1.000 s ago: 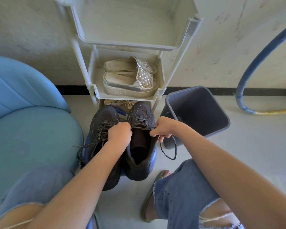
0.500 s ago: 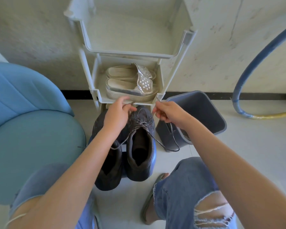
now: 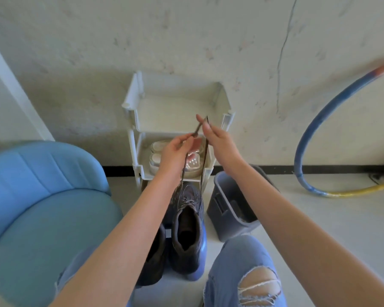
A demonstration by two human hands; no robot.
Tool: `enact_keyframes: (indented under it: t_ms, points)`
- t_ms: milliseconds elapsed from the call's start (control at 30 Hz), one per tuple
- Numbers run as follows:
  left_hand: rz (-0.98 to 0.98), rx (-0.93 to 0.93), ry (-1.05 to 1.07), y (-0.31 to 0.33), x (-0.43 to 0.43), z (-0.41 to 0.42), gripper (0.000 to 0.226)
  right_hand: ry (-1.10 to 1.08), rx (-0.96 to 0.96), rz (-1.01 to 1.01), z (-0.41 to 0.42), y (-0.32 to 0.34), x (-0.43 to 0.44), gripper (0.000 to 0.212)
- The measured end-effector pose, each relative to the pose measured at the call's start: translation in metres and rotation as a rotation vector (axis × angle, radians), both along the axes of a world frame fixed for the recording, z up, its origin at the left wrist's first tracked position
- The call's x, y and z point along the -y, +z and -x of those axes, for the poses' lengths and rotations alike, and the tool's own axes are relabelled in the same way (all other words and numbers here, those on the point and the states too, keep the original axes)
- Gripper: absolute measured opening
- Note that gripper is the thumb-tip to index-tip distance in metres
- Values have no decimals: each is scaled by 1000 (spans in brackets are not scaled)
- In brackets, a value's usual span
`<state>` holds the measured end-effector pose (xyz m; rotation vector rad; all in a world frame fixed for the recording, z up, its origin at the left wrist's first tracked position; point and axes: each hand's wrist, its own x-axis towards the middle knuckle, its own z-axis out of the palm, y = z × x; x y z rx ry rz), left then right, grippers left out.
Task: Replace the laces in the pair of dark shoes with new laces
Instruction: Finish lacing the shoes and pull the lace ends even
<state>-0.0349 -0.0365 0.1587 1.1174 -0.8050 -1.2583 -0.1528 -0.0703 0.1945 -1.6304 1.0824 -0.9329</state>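
Lifted toward 12 o'clock since a moment ago, left hand (image 3: 175,152) and right hand (image 3: 218,140) each pinch a lace (image 3: 205,151) end, apparently unlacing the shoe (image 3: 184,258); the next move looks like pulling it fully free.

L hand (image 3: 175,152) & R hand (image 3: 218,141) raised in front of rack (image 3: 136,120), each pinching one end of lace (image 3: 205,151). Both strands run straight down to top eyelets of R shoe (image 3: 187,238). L shoe (image 3: 152,260) just beside it, partly behind L forearm. Sandals (image 3: 156,158) on lower shelf. Bin (image 3: 225,209) at right, chair (image 3: 42,196) at left, hoop (image 3: 319,107) against wall.
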Motion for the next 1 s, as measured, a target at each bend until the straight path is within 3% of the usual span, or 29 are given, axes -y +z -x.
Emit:
enact_keyframes:
  t_ms: [133,367,633,1000]
  points:
    - [-21,90,-37,8,-10,16,15,38,118,-115,5,3,-11,37]
    - [78,287,20,25,-20,21,12,114,132,-53,9,6,-21,35]
    - [93,270,-3,31,-28,20,14,186,38,-54,14,12,-23,39]
    - [45,235,-66,42,-34,7,6,230,60,-79,15,9,-25,35]
